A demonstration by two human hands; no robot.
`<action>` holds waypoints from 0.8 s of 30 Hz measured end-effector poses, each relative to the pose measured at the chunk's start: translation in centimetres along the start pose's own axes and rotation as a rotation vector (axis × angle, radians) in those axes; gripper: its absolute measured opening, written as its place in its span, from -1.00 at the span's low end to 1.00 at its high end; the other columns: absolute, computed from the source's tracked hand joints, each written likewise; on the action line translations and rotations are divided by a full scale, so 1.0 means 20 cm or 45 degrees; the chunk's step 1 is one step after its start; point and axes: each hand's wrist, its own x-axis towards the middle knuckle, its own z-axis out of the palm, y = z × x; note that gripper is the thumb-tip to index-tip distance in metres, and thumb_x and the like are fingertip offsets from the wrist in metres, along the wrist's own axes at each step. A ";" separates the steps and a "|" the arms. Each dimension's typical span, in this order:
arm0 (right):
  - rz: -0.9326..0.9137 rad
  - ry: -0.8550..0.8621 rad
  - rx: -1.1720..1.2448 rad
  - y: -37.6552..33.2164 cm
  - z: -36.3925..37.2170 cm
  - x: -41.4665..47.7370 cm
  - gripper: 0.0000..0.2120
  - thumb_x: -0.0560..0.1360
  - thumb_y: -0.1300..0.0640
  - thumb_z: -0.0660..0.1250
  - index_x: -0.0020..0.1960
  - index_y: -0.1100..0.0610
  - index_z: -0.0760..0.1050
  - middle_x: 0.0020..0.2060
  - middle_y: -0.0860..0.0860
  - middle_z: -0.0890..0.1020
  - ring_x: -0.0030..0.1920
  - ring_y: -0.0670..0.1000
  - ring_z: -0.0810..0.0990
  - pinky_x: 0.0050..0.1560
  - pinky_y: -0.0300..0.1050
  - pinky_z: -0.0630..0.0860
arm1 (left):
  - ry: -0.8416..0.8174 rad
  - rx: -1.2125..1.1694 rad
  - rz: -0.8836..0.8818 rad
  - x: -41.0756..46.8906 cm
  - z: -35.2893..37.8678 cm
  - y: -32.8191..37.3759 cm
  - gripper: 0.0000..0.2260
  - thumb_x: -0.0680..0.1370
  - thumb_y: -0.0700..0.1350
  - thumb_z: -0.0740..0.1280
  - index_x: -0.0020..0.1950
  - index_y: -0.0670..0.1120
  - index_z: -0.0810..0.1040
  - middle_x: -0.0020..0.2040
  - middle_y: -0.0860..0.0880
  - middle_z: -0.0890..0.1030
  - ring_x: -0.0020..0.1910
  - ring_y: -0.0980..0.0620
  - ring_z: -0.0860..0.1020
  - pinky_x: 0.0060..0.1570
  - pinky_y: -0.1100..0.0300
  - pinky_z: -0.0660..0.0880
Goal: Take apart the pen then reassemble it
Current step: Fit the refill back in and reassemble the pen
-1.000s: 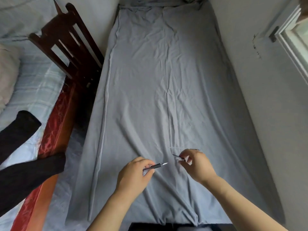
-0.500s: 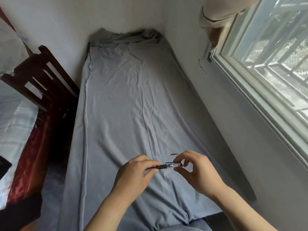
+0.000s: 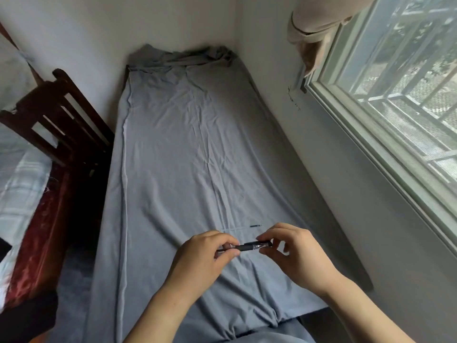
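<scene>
A black pen (image 3: 249, 247) with a clear section is held level between both hands, just above the grey sheet (image 3: 188, 154). My left hand (image 3: 205, 256) pinches its left end with thumb and fingers. My right hand (image 3: 294, 251) grips its right end with thumb and forefinger, the other fingers spread. Just beyond the hands, a thin clear ink refill (image 3: 243, 227) with a dark tip lies loose on the sheet.
The sheet covers a long narrow surface running away from me along a white wall (image 3: 321, 149). A window (image 3: 400, 95) is on the right. A dark wooden chair back (image 3: 59, 120) and a red frame stand on the left.
One second ago each hand held a separate pen piece, a gap between them. The hands came together and the pieces now meet as one pen. The camera has tilted up and to the right.
</scene>
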 end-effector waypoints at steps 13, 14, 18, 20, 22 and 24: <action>-0.125 -0.082 -0.008 0.07 0.00 0.12 -0.88 0.38 0.19 0.45 -0.12 0.01 0.63 -0.28 -0.04 0.61 -0.31 -0.08 0.54 -0.22 -0.07 0.53 | 0.035 -0.007 -0.040 0.07 0.07 -0.02 -0.98 0.43 -0.07 0.43 -0.16 0.04 0.63 -0.33 0.24 0.51 -0.21 0.24 0.51 -0.24 0.48 0.35; -0.131 -0.095 0.002 0.08 -0.01 0.13 -0.88 0.38 0.19 0.45 -0.13 0.01 0.63 -0.28 -0.04 0.62 -0.32 -0.08 0.54 -0.22 -0.06 0.53 | 0.036 -0.009 -0.054 0.08 0.08 -0.01 -0.98 0.43 -0.07 0.43 -0.16 0.04 0.63 -0.32 0.24 0.52 -0.20 0.24 0.51 -0.23 0.48 0.36; -0.115 -0.149 0.074 0.15 -0.05 0.15 -0.88 0.37 0.21 0.46 -0.15 0.02 0.64 -0.29 -0.02 0.63 -0.30 -0.08 0.56 -0.20 -0.14 0.52 | 0.053 -0.013 -0.105 0.11 0.14 0.03 -0.97 0.43 -0.07 0.42 -0.15 0.05 0.62 -0.26 0.20 0.56 -0.20 0.21 0.52 -0.21 0.41 0.41; -0.125 -0.190 0.127 0.20 -0.10 0.17 -0.87 0.37 0.21 0.46 -0.15 0.00 0.63 -0.29 -0.07 0.63 -0.28 -0.11 0.56 -0.21 -0.31 0.48 | 0.095 -0.006 -0.108 0.12 0.18 0.05 -0.96 0.44 -0.06 0.42 -0.14 0.06 0.60 -0.27 0.24 0.54 -0.21 0.22 0.53 -0.22 0.41 0.42; -0.133 -0.249 0.124 0.26 -0.14 0.21 -0.88 0.37 0.18 0.46 -0.15 -0.02 0.62 -0.28 -0.10 0.63 -0.27 -0.13 0.56 -0.22 -0.37 0.46 | 0.117 0.015 -0.122 0.14 0.23 0.07 -0.95 0.44 -0.04 0.41 -0.12 0.07 0.58 -0.26 0.25 0.53 -0.19 0.25 0.53 -0.18 0.37 0.45; -0.110 -0.294 0.062 0.33 -0.14 0.24 -0.91 0.38 0.13 0.45 -0.14 -0.04 0.61 -0.29 -0.13 0.61 -0.27 -0.14 0.54 -0.22 -0.33 0.46 | 0.108 0.090 -0.140 0.17 0.28 0.07 -0.95 0.46 0.00 0.37 -0.09 0.09 0.57 -0.19 0.23 0.56 -0.14 0.24 0.53 -0.10 0.30 0.46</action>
